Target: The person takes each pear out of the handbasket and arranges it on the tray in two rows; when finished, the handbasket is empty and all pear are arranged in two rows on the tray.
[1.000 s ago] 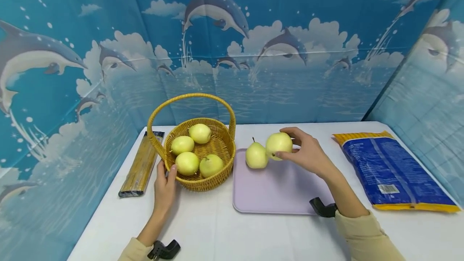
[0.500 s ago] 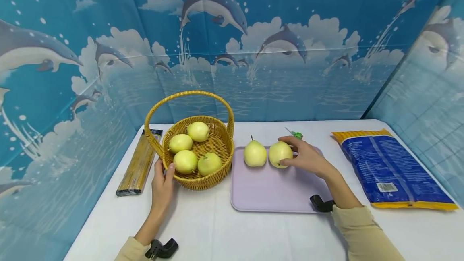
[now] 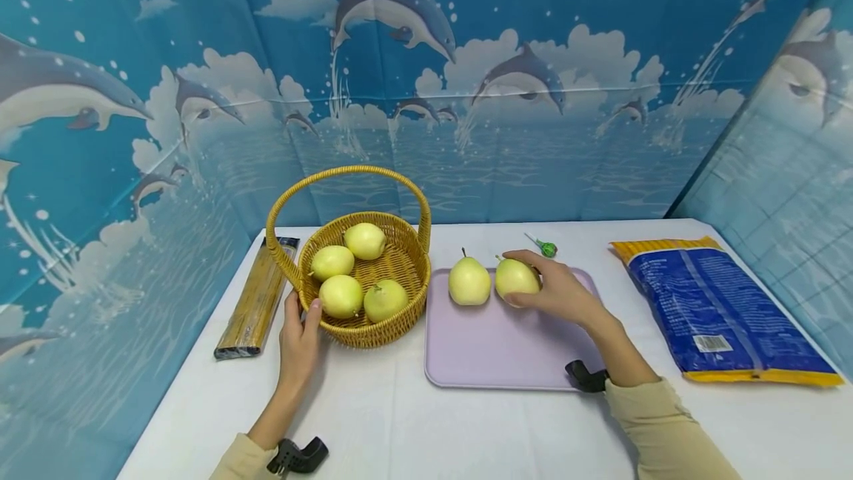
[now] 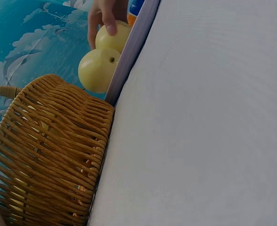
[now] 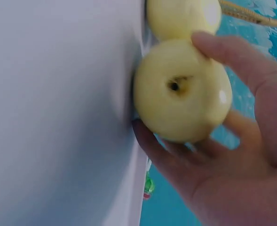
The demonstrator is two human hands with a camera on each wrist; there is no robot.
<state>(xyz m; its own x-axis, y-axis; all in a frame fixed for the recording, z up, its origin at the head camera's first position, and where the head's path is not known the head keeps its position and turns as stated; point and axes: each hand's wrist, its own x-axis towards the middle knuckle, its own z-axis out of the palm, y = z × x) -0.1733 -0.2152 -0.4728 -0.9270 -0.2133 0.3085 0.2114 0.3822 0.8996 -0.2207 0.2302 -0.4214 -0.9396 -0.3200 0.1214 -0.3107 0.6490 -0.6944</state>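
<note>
In the head view my left hand rests against the near left side of a woven basket, its thumb tip by the rim. Several yellow-green pears lie inside the basket. My right hand holds a pear between thumb and fingers on the lilac tray. Just left of it another pear stands upright, stem up. The right wrist view shows the held pear tilted, its dimpled blossom end towards the camera, touching the other pear.
Left of the basket lies a flat pack of brown sticks. Behind the tray is a green-wrapped lollipop. A blue and yellow bag lies at the right. A dolphin-print curtain hangs behind the white table.
My right hand has lowered the pear onto the tray beside the other one and turned it, so its stem now shows at upper left. My left hand has stayed at the basket.
</note>
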